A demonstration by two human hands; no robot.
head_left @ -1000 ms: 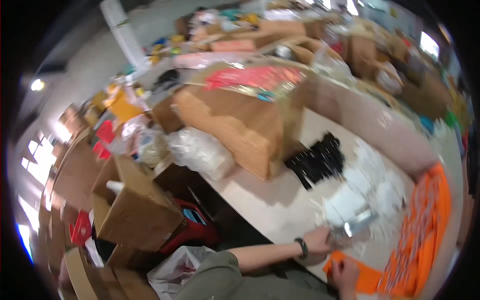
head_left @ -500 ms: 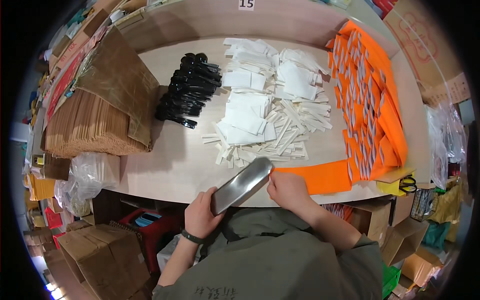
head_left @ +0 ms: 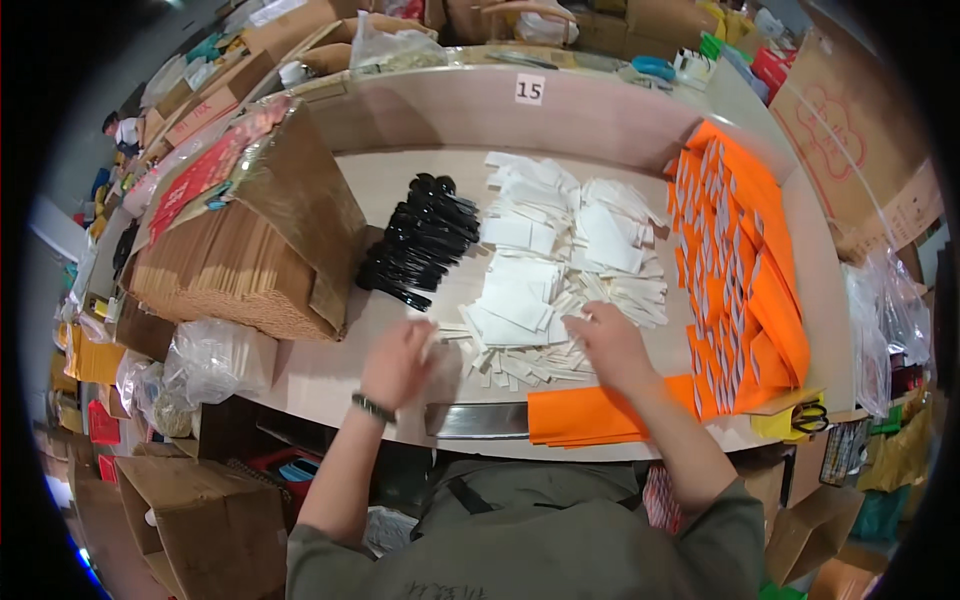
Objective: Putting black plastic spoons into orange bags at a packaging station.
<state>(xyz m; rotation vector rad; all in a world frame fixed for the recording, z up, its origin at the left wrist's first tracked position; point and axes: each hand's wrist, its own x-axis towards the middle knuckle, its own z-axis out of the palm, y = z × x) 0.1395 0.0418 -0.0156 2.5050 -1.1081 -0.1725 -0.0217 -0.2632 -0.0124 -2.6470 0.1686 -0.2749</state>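
Note:
My left hand (head_left: 395, 365), smeared by motion, is over the table just in front of the black plastic spoons (head_left: 420, 240). Whether its fingers hold anything cannot be made out. My right hand (head_left: 612, 345) reaches to the near side of the white paper pieces (head_left: 515, 290) and thin pale strips (head_left: 530, 365), fingers bent and apart, with nothing visible in them. Close to the front edge lies a shiny metal tray (head_left: 475, 421). The loose end of an orange band (head_left: 580, 415) covers its right part and passes beneath my right forearm.
A folded orange stack with grey-white edges (head_left: 740, 280) stands at the right. On the left, an open carton (head_left: 325, 230) holds brown paper sheets, with clear plastic bags (head_left: 215, 360) before it. Black-handled scissors (head_left: 808, 417) rest in a yellow holder at the right front corner.
Both hands have let go: the left of the metal tray, now lying on the table, and the right of the orange band end. They have moved forward, the right to the white pieces.

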